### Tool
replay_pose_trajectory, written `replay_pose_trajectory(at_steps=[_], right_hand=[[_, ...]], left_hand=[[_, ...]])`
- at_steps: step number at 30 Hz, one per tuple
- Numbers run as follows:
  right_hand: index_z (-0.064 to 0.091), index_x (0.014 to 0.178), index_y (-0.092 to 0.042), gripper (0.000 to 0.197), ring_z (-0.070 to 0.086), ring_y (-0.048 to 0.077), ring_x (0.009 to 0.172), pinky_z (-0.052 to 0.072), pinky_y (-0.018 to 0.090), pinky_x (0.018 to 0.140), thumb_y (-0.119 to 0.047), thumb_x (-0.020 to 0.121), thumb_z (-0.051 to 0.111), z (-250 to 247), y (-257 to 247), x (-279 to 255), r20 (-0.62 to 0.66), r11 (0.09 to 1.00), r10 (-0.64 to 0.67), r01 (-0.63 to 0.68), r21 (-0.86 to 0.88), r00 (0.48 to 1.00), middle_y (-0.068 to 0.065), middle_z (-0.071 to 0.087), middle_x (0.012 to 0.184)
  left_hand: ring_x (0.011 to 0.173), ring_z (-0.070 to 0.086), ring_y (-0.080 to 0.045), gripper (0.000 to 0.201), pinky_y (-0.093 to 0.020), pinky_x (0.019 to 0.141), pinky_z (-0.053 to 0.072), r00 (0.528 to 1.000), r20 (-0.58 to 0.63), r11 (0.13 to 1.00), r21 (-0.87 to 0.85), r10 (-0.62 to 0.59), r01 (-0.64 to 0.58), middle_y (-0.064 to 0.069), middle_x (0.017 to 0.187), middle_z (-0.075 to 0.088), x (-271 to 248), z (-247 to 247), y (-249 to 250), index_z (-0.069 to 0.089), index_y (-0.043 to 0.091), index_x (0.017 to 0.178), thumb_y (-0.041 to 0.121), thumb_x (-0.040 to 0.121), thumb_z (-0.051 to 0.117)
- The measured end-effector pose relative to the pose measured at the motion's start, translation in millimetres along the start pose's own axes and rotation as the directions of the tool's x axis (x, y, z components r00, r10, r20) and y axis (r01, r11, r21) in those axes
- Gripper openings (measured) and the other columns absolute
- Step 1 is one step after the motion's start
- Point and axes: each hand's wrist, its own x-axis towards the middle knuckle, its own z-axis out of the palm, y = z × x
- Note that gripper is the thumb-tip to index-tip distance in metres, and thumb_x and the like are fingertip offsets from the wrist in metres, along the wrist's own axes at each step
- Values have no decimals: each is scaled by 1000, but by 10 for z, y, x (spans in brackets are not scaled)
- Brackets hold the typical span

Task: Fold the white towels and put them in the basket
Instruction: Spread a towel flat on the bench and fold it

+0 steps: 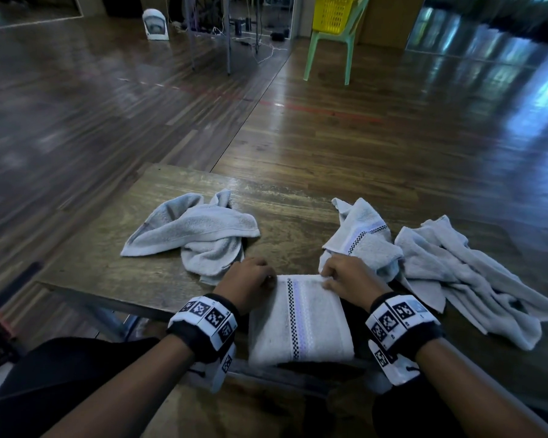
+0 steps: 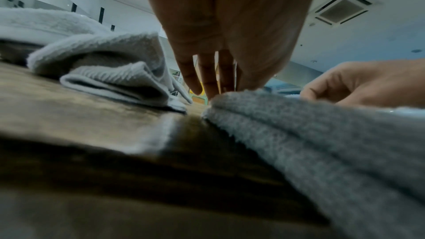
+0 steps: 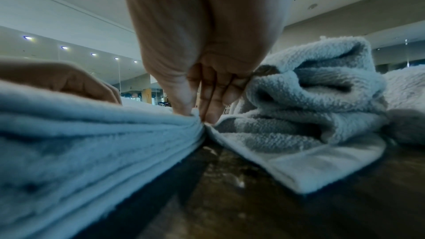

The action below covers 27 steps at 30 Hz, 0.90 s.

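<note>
A folded towel (image 1: 299,317) lies at the near edge of the bench (image 1: 114,263), its checkered stripe running away from the person, its near end overhanging the bench edge. The left hand (image 1: 247,284) rests at the towel's far left corner; in the left wrist view its fingers (image 2: 207,79) point down, nearly straight, with the tips at the towel's edge, and whether they pinch the cloth cannot be told. The right hand (image 1: 350,279) sits at the far right corner; in the right wrist view its thumb and fingers (image 3: 211,97) pinch the stacked layers of the towel's corner together.

Three loose towels lie on the bench beyond. A crumpled one (image 1: 193,232) is to the left, just beyond the left hand. A striped one (image 1: 361,235) is bunched up just beyond the right hand, its edge touching the folded towel's corner. A third (image 1: 465,279) is spread out at the far right, against the striped one.

A yellow basket (image 1: 331,12) stands on a green chair (image 1: 339,42) far across the wooden floor (image 1: 393,121), well apart from the bench.
</note>
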Motion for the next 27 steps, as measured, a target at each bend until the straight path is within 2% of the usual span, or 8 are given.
replay_pose_trajectory(at_steps=[3, 5, 7, 12, 14, 17, 23, 27], right_hand=[[56, 78, -22, 13, 49, 8, 79, 33, 19, 70, -18, 81, 68, -1, 2, -7, -22, 999, -37, 37, -7, 999, -11, 50, 83], [58, 80, -17, 10, 50, 10, 80, 31, 19, 70, -17, 82, 67, -6, 1, -18, -36, 997, -73, 72, -29, 997, -10, 49, 85], [57, 84, -16, 9, 50, 12, 82, 31, 20, 70, -19, 83, 65, 0, 2, -34, -41, 994, -97, 95, -50, 994, -8, 49, 87], [54, 88, -18, 12, 48, 10, 82, 39, 25, 71, -21, 84, 64, 20, 8, -43, -21, 999, -33, 33, 5, 999, -7, 51, 89], [53, 88, -21, 10, 49, 10, 84, 42, 27, 76, -17, 85, 62, 21, 0, -38, 4, 999, -46, 46, 15, 999, -8, 50, 89], [60, 94, -15, 8, 46, 8, 86, 42, 28, 83, -13, 87, 58, 25, 3, -39, 22, 998, -62, 62, 9, 998, -9, 47, 92], [67, 85, -19, 4, 57, 13, 95, 29, 25, 78, -17, 83, 64, 38, 39, -65, -88, 982, -184, 179, -67, 979, -6, 66, 93], [65, 79, -18, 5, 61, 16, 82, 40, 33, 77, -14, 80, 66, 46, 55, -67, -180, 987, -156, 162, 20, 971, -6, 67, 81]], left_hand=[[90, 59, -26, 10, -36, 77, 49, 999, -13, 997, -64, -32, 31, -5, 95, 62, 48, 15, -44, 68, 11, 86, 9, 80, 60], [86, 59, -26, 4, -34, 74, 48, 998, -16, 995, -78, -55, 54, -5, 92, 61, 77, 25, -60, 64, 11, 82, 9, 80, 61], [86, 59, -25, 3, -34, 72, 47, 998, -11, 997, -55, -63, 62, -4, 92, 61, 84, 29, -56, 62, 12, 83, 11, 82, 59], [85, 58, -26, 4, -38, 72, 48, 998, -24, 998, -43, -53, 52, -4, 95, 61, 36, 23, -40, 60, 11, 86, 12, 84, 57], [85, 58, -27, 4, -39, 70, 48, 998, -31, 998, -49, -52, 50, -5, 95, 60, 20, 25, -45, 59, 10, 87, 13, 86, 56], [84, 58, -29, 5, -41, 70, 49, 999, -24, 998, -48, -40, 39, -6, 95, 60, 15, 24, -53, 59, 10, 87, 11, 85, 55], [86, 59, -28, 7, -40, 72, 48, 998, -18, 997, -49, -56, 55, -6, 96, 61, 24, 23, -63, 61, 9, 89, 10, 85, 54], [89, 58, -28, 10, -37, 74, 48, 997, -27, 995, -78, -69, 66, -8, 97, 62, 6, 6, -72, 62, 9, 93, 11, 87, 54]])
